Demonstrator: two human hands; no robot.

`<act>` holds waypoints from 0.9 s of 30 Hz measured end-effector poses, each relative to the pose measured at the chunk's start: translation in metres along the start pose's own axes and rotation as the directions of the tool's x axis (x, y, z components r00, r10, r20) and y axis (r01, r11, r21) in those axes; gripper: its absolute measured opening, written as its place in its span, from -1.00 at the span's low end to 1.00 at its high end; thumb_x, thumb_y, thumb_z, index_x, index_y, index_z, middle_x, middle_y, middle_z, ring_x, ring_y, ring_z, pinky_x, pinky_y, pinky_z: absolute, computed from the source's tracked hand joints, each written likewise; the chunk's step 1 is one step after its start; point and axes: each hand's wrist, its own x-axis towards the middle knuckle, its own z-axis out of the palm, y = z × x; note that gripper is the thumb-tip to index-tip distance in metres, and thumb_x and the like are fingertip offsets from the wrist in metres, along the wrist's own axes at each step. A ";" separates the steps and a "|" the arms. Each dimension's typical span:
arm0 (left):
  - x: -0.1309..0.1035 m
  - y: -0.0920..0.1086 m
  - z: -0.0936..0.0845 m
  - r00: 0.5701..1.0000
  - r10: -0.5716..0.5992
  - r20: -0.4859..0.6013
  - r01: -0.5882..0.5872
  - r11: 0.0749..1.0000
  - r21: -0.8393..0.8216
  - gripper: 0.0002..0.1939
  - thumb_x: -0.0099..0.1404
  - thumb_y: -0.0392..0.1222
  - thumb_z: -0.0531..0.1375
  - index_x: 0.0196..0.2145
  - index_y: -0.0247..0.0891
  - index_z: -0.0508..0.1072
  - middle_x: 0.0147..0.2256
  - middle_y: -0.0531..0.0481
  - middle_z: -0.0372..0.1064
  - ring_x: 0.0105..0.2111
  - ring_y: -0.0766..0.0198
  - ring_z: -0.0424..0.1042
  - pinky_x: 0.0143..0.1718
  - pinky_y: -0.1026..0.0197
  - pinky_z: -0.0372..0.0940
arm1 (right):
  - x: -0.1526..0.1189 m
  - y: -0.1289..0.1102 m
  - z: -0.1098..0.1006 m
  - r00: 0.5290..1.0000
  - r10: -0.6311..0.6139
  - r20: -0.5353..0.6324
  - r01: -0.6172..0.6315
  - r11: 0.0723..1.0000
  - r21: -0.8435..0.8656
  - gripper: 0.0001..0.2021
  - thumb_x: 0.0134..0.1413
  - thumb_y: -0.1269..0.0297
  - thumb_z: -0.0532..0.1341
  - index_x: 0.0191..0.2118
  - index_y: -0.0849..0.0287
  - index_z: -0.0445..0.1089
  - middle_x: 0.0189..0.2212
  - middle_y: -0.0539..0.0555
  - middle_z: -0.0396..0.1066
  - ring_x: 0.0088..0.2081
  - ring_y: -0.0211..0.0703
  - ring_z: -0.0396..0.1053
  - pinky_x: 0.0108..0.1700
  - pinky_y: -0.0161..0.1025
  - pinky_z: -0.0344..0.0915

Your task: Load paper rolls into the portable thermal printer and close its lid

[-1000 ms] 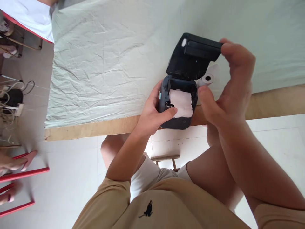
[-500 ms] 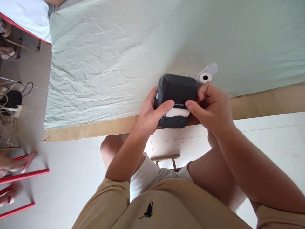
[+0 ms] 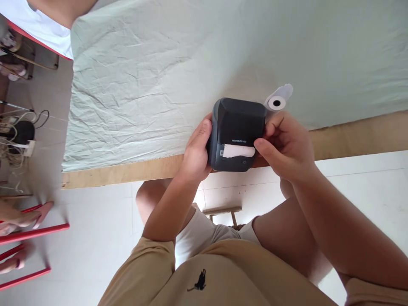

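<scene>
A dark label printer (image 3: 241,123) is held over the table's front edge, its lid down. A white paper strip (image 3: 238,151) with a ragged end sticks out of its slot. My left hand (image 3: 198,146) grips the printer's left side, thumb along the edge. At the right side, my right hand (image 3: 285,146) has its thumb by the slot's right end and its fingers curled against the printer's side; part of the fingers is hidden. Just beyond that hand, a small white paper roll (image 3: 276,103) with a dark core stands on the cloth, its loose end trailing out.
A pale green, wrinkled cloth (image 3: 143,85) covers the table, with a bare wooden edge (image 3: 127,172) in front. Another person's arm (image 3: 66,10) rests at the upper left. Cables (image 3: 15,136) and red stool legs (image 3: 35,233) are on the floor at left.
My left thumb has moved off the printer's lid to its left side. The right thumb has shifted slightly down and right. More of the paper strip shows. The other person's arm reaches further in.
</scene>
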 end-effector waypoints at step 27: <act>-0.001 0.001 -0.003 0.990 0.050 0.130 -0.072 0.983 0.167 -0.52 0.41 0.33 0.40 -0.09 -0.15 0.63 -0.25 -0.03 0.58 -0.24 0.10 0.63 -0.26 0.11 0.50 | 0.028 -0.041 -0.003 0.982 -0.133 0.131 0.184 0.567 -0.803 -0.81 0.22 0.22 0.31 -0.09 0.02 0.64 -0.53 -0.04 0.41 -0.54 -0.21 0.19 -0.43 -0.18 -0.03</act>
